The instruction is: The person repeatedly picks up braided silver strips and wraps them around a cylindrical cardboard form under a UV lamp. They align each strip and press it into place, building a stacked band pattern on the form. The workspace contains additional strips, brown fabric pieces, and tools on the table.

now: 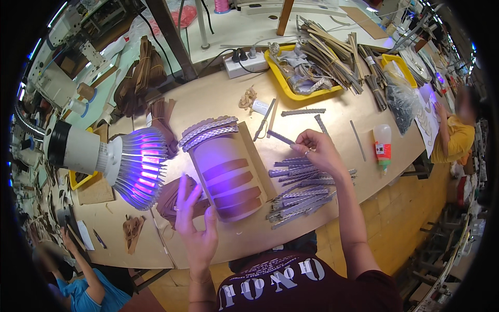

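1. Lying on the wooden table (228, 99), a cardboard board (228, 171) with brown leather bands across it is lit purple by a lamp (132, 166) at its left.
2. The left hand (195, 226) is spread open, fingers apart, resting at the board's lower left edge beside a pile of brown leather pieces (174, 200); nothing is gripped by it.
3. A single grey braided strip (280, 137) is pinched between thumb and fingertips of the right hand (319, 151), held just above the table to the right of the board.
4. A heap of grey braided strips (304, 192) is spread under and below the right hand, just beside the board's right edge.
5. Two more braided strips (208, 132) are laid across the board's upper end.
6. A clear squeeze bottle (382, 148) with a red-and-white label and green base is set well to the right, near the table edge.
7. A yellow tray (283, 83) filled with grey scraps is seen at the far side, next to a white power strip (244, 65).
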Action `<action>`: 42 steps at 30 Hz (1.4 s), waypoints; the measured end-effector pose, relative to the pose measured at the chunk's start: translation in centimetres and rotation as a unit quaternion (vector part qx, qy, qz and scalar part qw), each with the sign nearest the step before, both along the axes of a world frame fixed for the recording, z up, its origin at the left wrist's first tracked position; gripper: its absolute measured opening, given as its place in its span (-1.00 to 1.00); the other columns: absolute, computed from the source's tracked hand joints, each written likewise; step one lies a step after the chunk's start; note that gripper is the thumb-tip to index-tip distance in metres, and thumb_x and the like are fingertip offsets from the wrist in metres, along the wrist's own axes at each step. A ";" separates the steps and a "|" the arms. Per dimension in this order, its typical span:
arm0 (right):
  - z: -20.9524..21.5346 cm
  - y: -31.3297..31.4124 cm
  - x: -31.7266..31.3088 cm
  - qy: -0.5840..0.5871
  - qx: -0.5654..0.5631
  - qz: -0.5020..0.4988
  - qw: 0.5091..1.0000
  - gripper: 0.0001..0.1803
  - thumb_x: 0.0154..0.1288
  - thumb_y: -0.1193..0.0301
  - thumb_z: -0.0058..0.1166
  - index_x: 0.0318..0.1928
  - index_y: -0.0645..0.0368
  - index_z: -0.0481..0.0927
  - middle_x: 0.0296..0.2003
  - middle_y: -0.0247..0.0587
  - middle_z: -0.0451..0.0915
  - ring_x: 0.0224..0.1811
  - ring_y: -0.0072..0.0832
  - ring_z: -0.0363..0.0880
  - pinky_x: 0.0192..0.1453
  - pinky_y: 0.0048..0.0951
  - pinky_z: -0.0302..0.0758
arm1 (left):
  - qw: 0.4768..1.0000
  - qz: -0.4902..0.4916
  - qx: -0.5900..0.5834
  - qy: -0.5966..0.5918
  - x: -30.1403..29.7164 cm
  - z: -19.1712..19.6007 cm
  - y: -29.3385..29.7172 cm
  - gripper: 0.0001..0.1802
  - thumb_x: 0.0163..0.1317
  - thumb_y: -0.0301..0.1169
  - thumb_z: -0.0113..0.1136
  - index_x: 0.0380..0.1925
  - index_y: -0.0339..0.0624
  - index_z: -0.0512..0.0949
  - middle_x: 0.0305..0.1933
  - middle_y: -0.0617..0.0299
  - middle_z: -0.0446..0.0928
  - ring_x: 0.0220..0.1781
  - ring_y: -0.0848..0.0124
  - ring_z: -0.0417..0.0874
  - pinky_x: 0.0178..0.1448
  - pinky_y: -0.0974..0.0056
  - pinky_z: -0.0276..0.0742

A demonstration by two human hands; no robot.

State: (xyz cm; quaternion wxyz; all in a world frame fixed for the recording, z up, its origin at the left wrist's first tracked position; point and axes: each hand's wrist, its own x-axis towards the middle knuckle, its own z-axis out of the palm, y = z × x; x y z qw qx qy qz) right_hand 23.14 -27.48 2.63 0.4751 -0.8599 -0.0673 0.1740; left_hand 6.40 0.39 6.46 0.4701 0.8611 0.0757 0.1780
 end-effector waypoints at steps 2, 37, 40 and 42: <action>1.8 0.6 -0.1 0.083 0.115 -0.002 0.990 -0.83 0.31 0.41 0.23 -0.18 0.23 0.58 -0.37 -0.25 0.66 -0.30 -0.60 0.63 -0.24 -0.53 0.53 | 0.997 -0.029 -0.065 0.008 0.2 0.6 -0.3 -0.53 0.29 -0.47 0.16 0.21 -0.28 0.45 0.37 -0.10 0.36 0.35 0.10 0.44 0.38 0.09 0.33; 8.6 12.6 -3.3 -0.130 0.017 0.257 0.958 -0.65 0.25 0.48 0.25 0.05 0.23 0.56 -0.26 -0.14 0.65 -0.29 -0.27 0.66 -0.16 -0.36 0.57 | 0.909 0.005 -0.395 -0.134 4.3 -2.0 1.7 -0.78 0.24 -0.55 0.19 -0.11 -0.35 0.51 -0.17 0.26 0.60 -0.12 0.58 0.56 0.00 0.34 0.52; 8.7 13.0 -3.3 -0.074 0.072 0.232 0.967 -0.58 0.29 0.52 0.22 0.14 0.28 0.47 -0.27 -0.14 0.67 -0.31 -0.36 0.68 -0.19 -0.40 0.61 | 0.930 -0.007 -0.344 -0.131 4.3 -2.0 1.9 -0.72 0.26 -0.58 0.16 -0.03 -0.35 0.45 -0.09 0.24 0.57 -0.06 0.56 0.54 0.07 0.34 0.50; 8.4 13.8 -3.5 0.000 0.198 0.157 0.968 -0.51 0.30 0.56 0.19 0.22 0.28 0.38 -0.24 -0.15 0.66 -0.28 -0.43 0.67 -0.17 -0.40 0.64 | 0.934 -0.035 -0.337 -0.111 4.0 -1.8 1.9 -0.68 0.27 -0.59 0.15 0.02 -0.35 0.42 -0.02 0.22 0.55 0.00 0.55 0.53 0.12 0.33 0.49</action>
